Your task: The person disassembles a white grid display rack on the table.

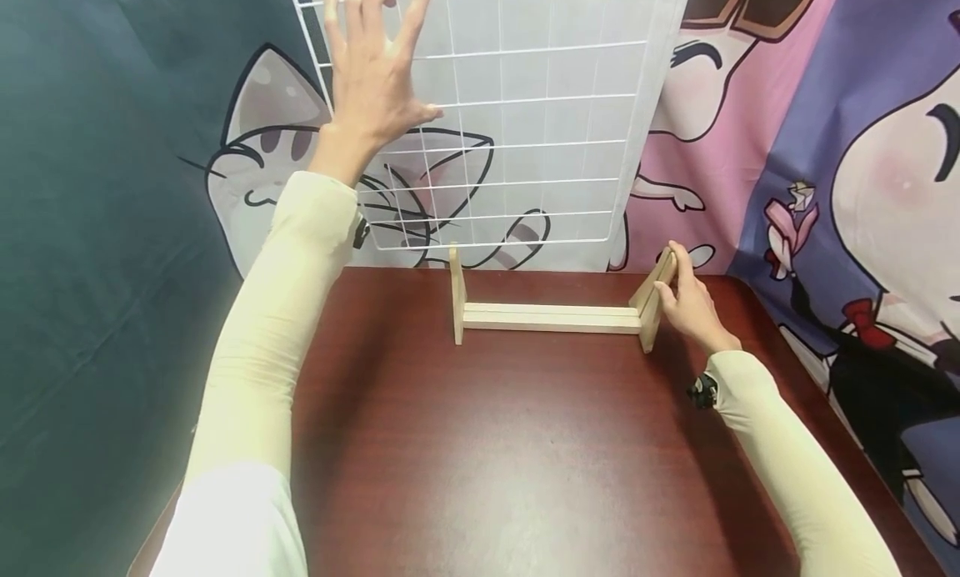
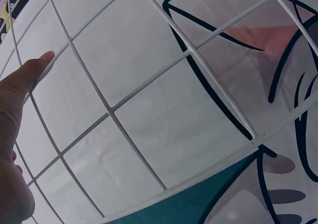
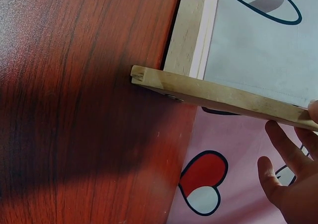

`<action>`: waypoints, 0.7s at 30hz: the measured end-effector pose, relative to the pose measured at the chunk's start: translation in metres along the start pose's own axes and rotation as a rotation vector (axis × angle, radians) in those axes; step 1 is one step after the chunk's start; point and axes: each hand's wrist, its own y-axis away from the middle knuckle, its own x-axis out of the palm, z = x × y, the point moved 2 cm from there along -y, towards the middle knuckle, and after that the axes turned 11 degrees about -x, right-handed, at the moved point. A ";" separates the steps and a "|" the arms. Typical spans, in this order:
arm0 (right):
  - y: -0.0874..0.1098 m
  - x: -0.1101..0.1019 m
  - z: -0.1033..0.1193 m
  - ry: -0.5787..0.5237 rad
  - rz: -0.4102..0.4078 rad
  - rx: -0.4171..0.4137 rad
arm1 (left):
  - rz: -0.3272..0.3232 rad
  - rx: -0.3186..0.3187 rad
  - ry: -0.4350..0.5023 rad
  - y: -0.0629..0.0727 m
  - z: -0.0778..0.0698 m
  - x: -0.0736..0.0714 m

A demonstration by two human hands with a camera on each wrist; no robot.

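Note:
My left hand [image 1: 375, 85] holds a white wire grid panel [image 1: 498, 102] by its left part, the fingers spread over the wires. In the left wrist view the thumb [image 2: 30, 75] lies along the wires of the grid. The panel stands tilted, its lower edge just above and behind a pale wooden stand [image 1: 551, 317]. This stand has two slanted end pieces joined by a low crossbar. My right hand [image 1: 692, 306] pinches the top of its right end piece [image 3: 223, 96] between thumb and fingers.
The stand sits on a dark reddish-brown table [image 1: 525, 444] near its back edge. Behind it hangs a cloth with cartoon cats [image 1: 258, 173], continuing at the right in pink and purple. A plain dark green cloth [image 1: 112, 227] hangs at the left.

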 end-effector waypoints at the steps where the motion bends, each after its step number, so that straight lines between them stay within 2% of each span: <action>1: 0.000 0.000 0.000 0.001 0.000 0.000 | -0.001 -0.002 0.001 0.001 0.002 0.000; 12: 0.003 0.001 -0.002 0.007 0.014 0.007 | -0.018 -0.020 0.022 0.010 0.025 -0.009; 21: 0.002 -0.001 0.001 0.005 0.005 -0.004 | 0.016 -0.057 0.013 0.016 0.040 -0.015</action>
